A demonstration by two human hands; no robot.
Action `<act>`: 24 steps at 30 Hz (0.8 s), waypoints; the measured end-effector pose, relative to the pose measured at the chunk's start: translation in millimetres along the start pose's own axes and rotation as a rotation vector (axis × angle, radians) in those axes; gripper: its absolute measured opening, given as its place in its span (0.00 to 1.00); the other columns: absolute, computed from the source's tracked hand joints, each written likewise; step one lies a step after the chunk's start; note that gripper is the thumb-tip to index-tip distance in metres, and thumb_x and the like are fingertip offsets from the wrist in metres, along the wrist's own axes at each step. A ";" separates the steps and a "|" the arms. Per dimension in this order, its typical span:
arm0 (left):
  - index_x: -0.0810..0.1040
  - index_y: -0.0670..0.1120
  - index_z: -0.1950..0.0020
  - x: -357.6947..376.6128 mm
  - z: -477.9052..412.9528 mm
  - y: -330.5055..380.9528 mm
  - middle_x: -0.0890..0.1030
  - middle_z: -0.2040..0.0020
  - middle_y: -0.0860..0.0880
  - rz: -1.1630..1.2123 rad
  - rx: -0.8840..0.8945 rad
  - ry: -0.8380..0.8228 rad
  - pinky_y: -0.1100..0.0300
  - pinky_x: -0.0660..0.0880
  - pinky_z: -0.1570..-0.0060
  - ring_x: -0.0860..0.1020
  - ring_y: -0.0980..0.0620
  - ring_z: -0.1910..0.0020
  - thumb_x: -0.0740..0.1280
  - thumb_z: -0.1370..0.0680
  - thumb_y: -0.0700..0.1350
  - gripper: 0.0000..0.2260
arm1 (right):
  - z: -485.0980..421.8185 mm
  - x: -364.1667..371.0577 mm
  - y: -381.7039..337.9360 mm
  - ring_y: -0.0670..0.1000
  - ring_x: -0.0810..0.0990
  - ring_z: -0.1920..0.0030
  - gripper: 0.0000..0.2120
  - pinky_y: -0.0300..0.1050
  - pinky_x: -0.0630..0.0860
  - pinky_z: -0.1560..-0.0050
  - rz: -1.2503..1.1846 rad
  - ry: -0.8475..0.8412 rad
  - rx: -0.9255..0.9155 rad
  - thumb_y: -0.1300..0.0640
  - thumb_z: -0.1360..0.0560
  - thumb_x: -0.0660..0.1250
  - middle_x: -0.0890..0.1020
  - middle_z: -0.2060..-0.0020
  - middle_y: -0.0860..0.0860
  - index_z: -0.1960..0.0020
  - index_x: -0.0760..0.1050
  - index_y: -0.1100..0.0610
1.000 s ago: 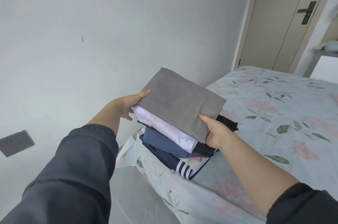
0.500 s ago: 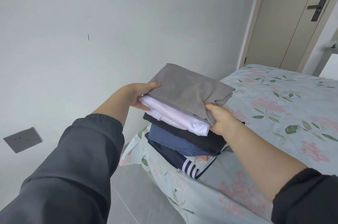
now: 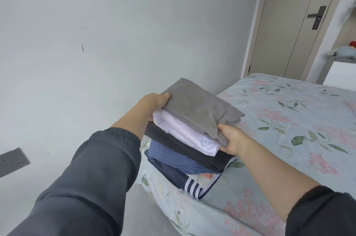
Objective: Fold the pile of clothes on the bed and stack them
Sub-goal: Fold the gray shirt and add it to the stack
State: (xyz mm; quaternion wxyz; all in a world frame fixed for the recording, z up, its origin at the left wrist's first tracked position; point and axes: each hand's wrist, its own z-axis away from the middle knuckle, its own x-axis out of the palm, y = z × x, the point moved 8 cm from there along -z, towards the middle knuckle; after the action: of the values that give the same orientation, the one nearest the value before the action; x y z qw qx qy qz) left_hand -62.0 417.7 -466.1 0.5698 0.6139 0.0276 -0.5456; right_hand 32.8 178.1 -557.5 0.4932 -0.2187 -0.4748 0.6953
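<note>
Bed (image 3: pixel 289 120) is bearing the stack (image 3: pixel 173 158) while left hand (image 3: pixel 152 104) and right hand (image 3: pixel 231 139) are gripping gray garment (image 3: pixel 198 106) and white garment (image 3: pixel 185 131), ideally lowering them level.

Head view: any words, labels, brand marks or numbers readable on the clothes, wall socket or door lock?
None can be read.
Top gray garment: plain, no print or tag showing.
Bottom navy garment: white stripes only, no lettering.
Blurred wall socket: nothing legible.
On door lock: no readable marks.

I record a bed with a pale blue floral sheet (image 3: pixel 292 151); a folded navy garment with white stripes (image 3: pixel 173 177) lies directly on its corner.
</note>
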 end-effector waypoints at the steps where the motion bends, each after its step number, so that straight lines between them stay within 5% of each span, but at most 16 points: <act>1: 0.63 0.46 0.29 -9.3 -1.8 16.7 0.71 0.34 0.43 -0.240 0.132 0.170 0.51 0.71 0.48 0.72 0.40 0.40 0.54 0.22 0.61 0.27 | -2.2 -2.1 3.8 0.48 0.83 0.72 0.05 0.43 0.80 0.72 0.014 0.000 0.007 0.56 0.21 0.63 0.84 0.71 0.50 0.53 0.76 0.55; 3: 0.56 0.52 0.24 -9.7 12.1 63.2 0.65 0.28 0.45 -0.568 0.492 0.430 0.47 0.66 0.41 0.64 0.41 0.31 0.51 0.20 0.57 0.25 | -5.0 -3.7 3.4 0.50 0.84 0.67 0.05 0.45 0.81 0.64 0.027 -0.015 0.003 0.55 0.22 0.64 0.85 0.68 0.51 0.50 0.77 0.55; 5: 0.50 0.56 0.22 11.9 20.2 89.6 0.56 0.23 0.49 -0.704 0.687 0.391 0.43 0.56 0.30 0.53 0.43 0.24 0.47 0.19 0.59 0.25 | -1.3 -6.3 -3.4 0.53 0.83 0.58 0.10 0.48 0.80 0.56 0.107 0.012 -0.016 0.53 0.22 0.63 0.85 0.60 0.53 0.44 0.75 0.56; 7: 0.49 0.60 0.23 34.4 9.3 88.3 0.50 0.21 0.53 -0.761 0.659 0.215 0.39 0.50 0.28 0.48 0.45 0.23 0.43 0.19 0.63 0.25 | 1.2 -23.3 -20.6 0.56 0.77 0.48 0.19 0.50 0.76 0.46 0.213 0.235 -0.181 0.52 0.21 0.59 0.79 0.44 0.57 0.34 0.68 0.60; 9: 0.50 0.62 0.23 47.1 -5.2 75.1 0.48 0.21 0.56 -0.738 0.587 0.077 0.38 0.51 0.28 0.47 0.46 0.23 0.42 0.21 0.66 0.26 | 23.7 -39.3 -57.8 0.58 0.69 0.37 0.26 0.50 0.67 0.38 0.422 0.566 -0.563 0.52 0.21 0.57 0.69 0.33 0.59 0.27 0.57 0.62; 12: 0.54 0.63 0.24 51.1 -18.1 61.2 0.49 0.21 0.57 -0.667 0.585 0.017 0.43 0.52 0.27 0.49 0.47 0.23 0.44 0.22 0.67 0.27 | 34.5 -4.0 -93.5 0.56 0.54 0.26 0.27 0.54 0.51 0.27 0.865 0.558 -0.917 0.47 0.20 0.52 0.59 0.25 0.56 0.24 0.54 0.54; 16: 0.54 0.61 0.23 51.8 -29.4 44.6 0.50 0.21 0.54 -0.631 0.600 -0.041 0.52 0.47 0.26 0.49 0.48 0.23 0.46 0.20 0.65 0.26 | -24.3 39.6 -69.0 0.53 0.49 0.24 0.26 0.60 0.41 0.27 1.283 0.213 -0.639 0.40 0.19 0.42 0.54 0.23 0.49 0.23 0.53 0.45; 24: 0.57 0.61 0.24 69.3 -53.7 29.5 0.54 0.22 0.54 -0.578 0.573 -0.099 0.50 0.49 0.25 0.53 0.48 0.23 0.48 0.21 0.65 0.25 | -66.1 40.2 -40.5 0.56 0.65 0.30 0.26 0.57 0.55 0.28 1.236 0.141 -0.547 0.40 0.20 0.43 0.67 0.28 0.53 0.24 0.55 0.47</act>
State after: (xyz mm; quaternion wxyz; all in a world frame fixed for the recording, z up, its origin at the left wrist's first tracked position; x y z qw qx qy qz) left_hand 19.6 405.9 -508.1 0.1996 0.6878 0.0184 -0.6977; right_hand 86.5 246.0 -545.4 -0.0378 -0.6116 -0.3880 0.6885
